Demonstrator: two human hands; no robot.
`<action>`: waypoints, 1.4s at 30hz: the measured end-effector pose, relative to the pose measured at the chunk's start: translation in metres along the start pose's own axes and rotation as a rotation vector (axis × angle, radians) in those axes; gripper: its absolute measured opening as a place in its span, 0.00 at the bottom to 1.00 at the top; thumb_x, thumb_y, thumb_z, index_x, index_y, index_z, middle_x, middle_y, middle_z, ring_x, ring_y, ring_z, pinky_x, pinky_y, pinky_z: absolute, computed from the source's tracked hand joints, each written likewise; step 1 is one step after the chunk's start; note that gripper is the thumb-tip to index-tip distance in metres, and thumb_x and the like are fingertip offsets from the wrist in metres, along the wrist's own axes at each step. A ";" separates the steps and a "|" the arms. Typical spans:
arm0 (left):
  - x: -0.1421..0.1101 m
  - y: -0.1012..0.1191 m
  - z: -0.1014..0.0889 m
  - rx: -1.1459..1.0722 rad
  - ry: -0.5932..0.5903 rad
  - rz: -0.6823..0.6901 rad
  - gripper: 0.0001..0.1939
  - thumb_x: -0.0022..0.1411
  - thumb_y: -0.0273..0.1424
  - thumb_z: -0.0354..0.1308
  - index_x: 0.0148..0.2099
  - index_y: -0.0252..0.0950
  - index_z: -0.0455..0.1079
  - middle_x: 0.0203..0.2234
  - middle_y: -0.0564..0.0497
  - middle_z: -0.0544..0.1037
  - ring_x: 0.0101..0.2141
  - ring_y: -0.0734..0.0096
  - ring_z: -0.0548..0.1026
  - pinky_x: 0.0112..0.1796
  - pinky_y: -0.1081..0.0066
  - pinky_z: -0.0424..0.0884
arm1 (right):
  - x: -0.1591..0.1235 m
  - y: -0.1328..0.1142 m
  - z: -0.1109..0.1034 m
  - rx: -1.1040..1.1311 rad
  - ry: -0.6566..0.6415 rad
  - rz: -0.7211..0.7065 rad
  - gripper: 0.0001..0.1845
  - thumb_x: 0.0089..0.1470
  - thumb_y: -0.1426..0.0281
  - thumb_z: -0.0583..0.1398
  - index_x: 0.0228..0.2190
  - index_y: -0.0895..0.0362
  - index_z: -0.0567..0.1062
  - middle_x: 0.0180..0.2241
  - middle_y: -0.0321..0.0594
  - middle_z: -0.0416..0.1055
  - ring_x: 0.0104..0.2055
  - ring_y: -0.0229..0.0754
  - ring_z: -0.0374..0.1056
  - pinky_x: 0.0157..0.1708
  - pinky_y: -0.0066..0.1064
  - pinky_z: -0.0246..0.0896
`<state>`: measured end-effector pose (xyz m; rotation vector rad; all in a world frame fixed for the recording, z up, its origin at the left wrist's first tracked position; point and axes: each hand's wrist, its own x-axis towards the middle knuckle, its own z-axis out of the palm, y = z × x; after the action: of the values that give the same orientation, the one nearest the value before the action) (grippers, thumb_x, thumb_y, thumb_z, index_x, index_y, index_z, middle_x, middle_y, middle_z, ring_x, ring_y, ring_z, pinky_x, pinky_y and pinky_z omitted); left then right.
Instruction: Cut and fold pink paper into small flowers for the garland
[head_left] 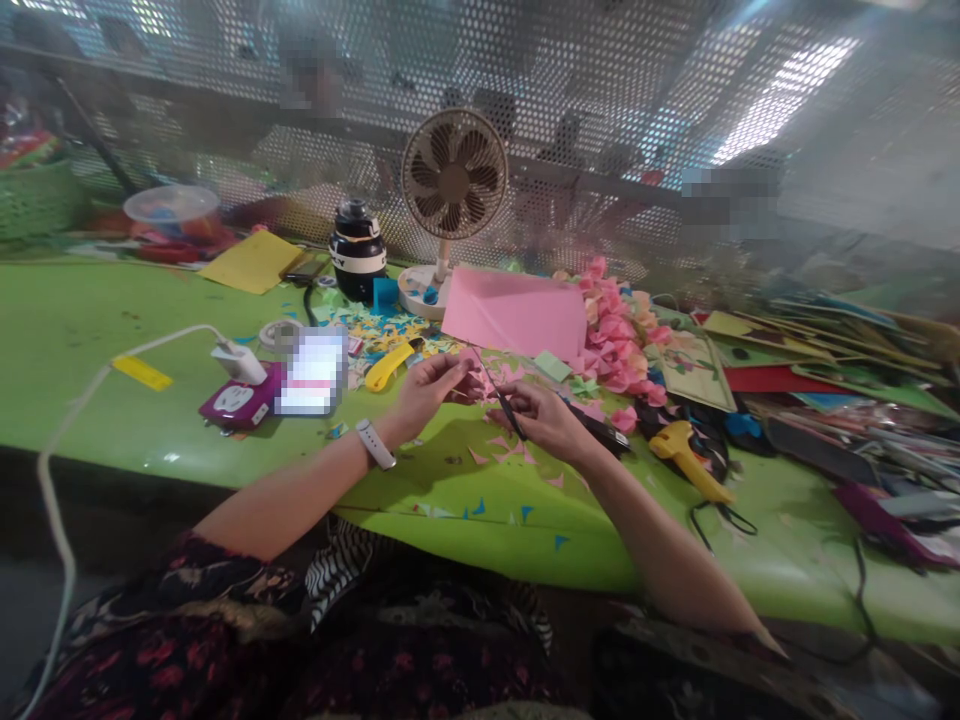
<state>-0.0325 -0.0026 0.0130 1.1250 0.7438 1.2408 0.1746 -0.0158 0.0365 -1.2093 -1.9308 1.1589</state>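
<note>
Over the green table, my left hand (429, 395) is closed in a pinch on a small piece of pink paper (470, 358). Dark-handled scissors (511, 412) are in my right hand (546, 418), the blades pointing up and left to the paper by my left fingertips. Whether the blades touch the paper is too small to tell. Pink paper scraps (511, 450) lie beneath and around both hands. Behind them rests a large pink sheet (517, 312), beside a heap of folded pink paper flowers (611, 330).
A yellow cutter (390, 366), lit phone (309, 370) and purple power socket (240, 400) with a white cable are at left. Farther back stand a black bottle (358, 250) and small fan (454, 175). A yellow glue gun (688, 458) lies right, near stacked paper.
</note>
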 end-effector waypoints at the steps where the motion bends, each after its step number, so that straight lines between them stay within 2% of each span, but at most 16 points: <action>1: 0.000 0.000 0.000 -0.009 0.002 -0.003 0.20 0.56 0.46 0.69 0.37 0.34 0.72 0.27 0.50 0.81 0.28 0.73 0.79 0.33 0.71 0.78 | 0.000 0.000 0.000 -0.002 0.004 0.000 0.29 0.47 0.46 0.68 0.39 0.57 0.76 0.25 0.35 0.70 0.28 0.39 0.68 0.25 0.28 0.62; 9: 0.000 0.001 0.002 -0.086 0.021 -0.027 0.25 0.48 0.49 0.73 0.34 0.34 0.73 0.26 0.51 0.81 0.27 0.75 0.79 0.31 0.73 0.77 | -0.001 -0.001 0.001 -0.001 -0.001 0.010 0.28 0.48 0.47 0.68 0.40 0.56 0.77 0.25 0.37 0.73 0.29 0.41 0.70 0.26 0.29 0.65; 19: 0.004 -0.001 -0.001 -0.094 0.064 -0.028 0.26 0.47 0.49 0.74 0.36 0.33 0.73 0.28 0.51 0.81 0.28 0.73 0.80 0.32 0.72 0.77 | -0.002 -0.003 -0.003 -0.014 -0.004 0.019 0.27 0.47 0.47 0.68 0.35 0.57 0.77 0.25 0.37 0.73 0.28 0.40 0.70 0.25 0.28 0.64; 30: 0.002 -0.002 0.000 -0.042 -0.007 -0.039 0.27 0.47 0.51 0.72 0.35 0.33 0.72 0.26 0.50 0.81 0.28 0.72 0.80 0.32 0.72 0.77 | -0.001 -0.003 -0.003 0.016 -0.025 0.023 0.26 0.48 0.48 0.68 0.36 0.57 0.76 0.26 0.37 0.73 0.30 0.40 0.71 0.27 0.29 0.65; 36: 0.004 -0.003 -0.002 -0.082 0.003 -0.053 0.27 0.47 0.50 0.73 0.36 0.33 0.71 0.28 0.51 0.81 0.30 0.71 0.81 0.32 0.73 0.77 | -0.002 -0.009 -0.003 0.019 -0.039 0.042 0.27 0.46 0.47 0.69 0.35 0.57 0.75 0.23 0.33 0.70 0.25 0.36 0.65 0.23 0.27 0.58; 42: 0.002 -0.001 -0.002 -0.072 0.005 -0.055 0.25 0.50 0.48 0.72 0.37 0.34 0.71 0.29 0.50 0.81 0.30 0.71 0.81 0.33 0.71 0.77 | -0.003 -0.015 -0.003 0.054 -0.078 0.082 0.29 0.44 0.46 0.69 0.34 0.56 0.72 0.20 0.28 0.64 0.22 0.34 0.59 0.23 0.28 0.52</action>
<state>-0.0336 0.0003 0.0119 1.0369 0.7232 1.2152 0.1720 -0.0204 0.0509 -1.2416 -1.9091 1.3098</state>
